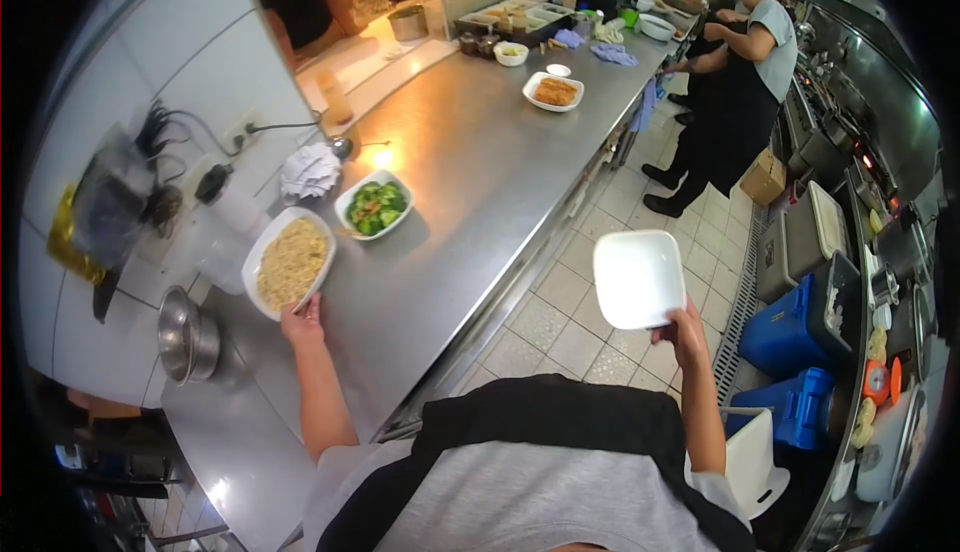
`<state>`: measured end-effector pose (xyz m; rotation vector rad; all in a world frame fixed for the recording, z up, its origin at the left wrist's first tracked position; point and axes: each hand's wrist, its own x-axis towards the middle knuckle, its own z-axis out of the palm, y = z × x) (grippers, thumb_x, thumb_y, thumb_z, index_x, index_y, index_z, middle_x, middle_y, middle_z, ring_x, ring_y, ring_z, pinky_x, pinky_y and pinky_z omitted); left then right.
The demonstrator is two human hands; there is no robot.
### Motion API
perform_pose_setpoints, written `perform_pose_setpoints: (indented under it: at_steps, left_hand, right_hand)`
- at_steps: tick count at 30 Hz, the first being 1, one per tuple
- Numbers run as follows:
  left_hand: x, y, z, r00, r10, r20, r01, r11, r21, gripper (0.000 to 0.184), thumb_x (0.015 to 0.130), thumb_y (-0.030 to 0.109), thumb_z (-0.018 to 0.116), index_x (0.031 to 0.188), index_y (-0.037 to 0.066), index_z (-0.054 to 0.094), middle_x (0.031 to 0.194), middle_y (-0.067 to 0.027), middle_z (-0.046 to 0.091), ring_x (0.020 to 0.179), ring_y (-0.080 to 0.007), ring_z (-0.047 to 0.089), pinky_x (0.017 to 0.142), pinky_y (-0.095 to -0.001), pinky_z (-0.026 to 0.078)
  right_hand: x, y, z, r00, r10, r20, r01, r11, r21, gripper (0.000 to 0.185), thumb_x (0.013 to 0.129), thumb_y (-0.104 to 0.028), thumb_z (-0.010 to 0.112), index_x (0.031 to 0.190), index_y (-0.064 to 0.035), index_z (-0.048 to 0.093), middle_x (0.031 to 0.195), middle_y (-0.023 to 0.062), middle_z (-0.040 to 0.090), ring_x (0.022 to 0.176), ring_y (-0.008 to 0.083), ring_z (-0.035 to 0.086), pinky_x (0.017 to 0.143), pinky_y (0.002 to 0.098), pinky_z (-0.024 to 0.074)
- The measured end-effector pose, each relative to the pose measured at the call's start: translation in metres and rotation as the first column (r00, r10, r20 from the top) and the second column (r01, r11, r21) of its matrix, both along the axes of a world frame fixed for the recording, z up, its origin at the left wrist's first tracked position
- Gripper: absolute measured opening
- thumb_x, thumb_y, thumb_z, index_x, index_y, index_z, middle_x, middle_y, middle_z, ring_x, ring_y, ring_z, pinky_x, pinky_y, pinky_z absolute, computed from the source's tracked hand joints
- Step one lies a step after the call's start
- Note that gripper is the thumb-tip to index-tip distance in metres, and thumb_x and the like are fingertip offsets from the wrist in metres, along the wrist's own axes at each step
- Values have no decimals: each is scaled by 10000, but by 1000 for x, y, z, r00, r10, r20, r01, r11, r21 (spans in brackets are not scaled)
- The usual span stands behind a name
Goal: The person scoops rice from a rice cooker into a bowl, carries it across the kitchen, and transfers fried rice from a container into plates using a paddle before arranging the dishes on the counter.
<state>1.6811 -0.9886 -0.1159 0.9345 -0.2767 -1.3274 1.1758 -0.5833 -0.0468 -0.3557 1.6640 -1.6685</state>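
The left hand (303,320) has hold of the near end of an oval dish (250,274), white and glossy, with a rounded rim; the fingers are bent close against this end, and I cannot tell whether the dish rests fully on the steel counter (470,192) or is a little raised. Inside it lies a wide layer of yellowish, grainy food (293,257), which looks like fried rice, just beyond the fingertips. The right hand (683,337) is closed on the lower right corner of a square dish (640,277), also white, with rounded corners; the fingers are partly hidden behind it, so their exact bend is not visible. This dish is over the tiled floor, well apart from the oval one, and its inside shows a smooth white surface. Near the oval dish, on the side away from the person, stands a deep dish (376,236) with broccoli (374,206), bright green and bumpy, with small orange pieces among it. Farther along the counter, a white dish (537,102) contains golden-brown food (554,91) with a rough crust, and a small bowl (511,60) contains something green. At the left, a round metal bowl (188,337) shines beside the wall.
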Motion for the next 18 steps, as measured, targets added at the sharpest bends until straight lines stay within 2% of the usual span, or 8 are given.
perform_pose_setpoints:
  at_steps: [4,7,9,14,18]
  left_hand:
    - [-25,15,-15,986,162,-31,-162,987,-7,364,828,66,444,1109,-164,422,1033,-225,555,904,-351,603,828,-409,573]
    - [-54,39,-13,945,326,-9,-326,945,-17,372,823,63,450,1113,-169,428,1050,-234,550,933,-349,599,835,-394,571]
    - [-57,45,-23,928,372,-14,-372,925,-73,382,818,66,461,1117,-170,436,1060,-241,547,936,-356,596,836,-397,570]
    - [-64,45,-39,848,527,-56,-530,845,-70,400,812,61,455,1131,-180,437,1081,-256,543,956,-380,589,837,-406,567]
    - [-90,52,-44,753,652,-86,-657,752,-55,416,804,46,437,1145,-193,423,1097,-266,535,989,-399,578,813,-396,578]
  right_hand:
    - [-89,-93,5,946,316,69,-320,944,74,566,758,-73,418,1316,-2,354,759,128,574,481,189,560,439,296,496]
    - [-132,-180,3,852,519,67,-523,847,92,568,785,-83,415,1340,-5,325,776,138,610,501,177,582,446,285,509]
    - [-157,-242,-7,773,627,98,-634,770,76,552,794,-90,411,1333,-2,326,766,143,620,504,170,586,442,279,513]
    - [-190,-386,-37,593,789,161,-802,596,34,384,806,-98,404,1181,-15,414,695,131,617,470,161,569,431,279,511]
    - [-193,-451,-31,507,831,228,-854,520,2,397,810,-98,395,1199,-15,396,694,130,615,460,162,563,432,281,515]
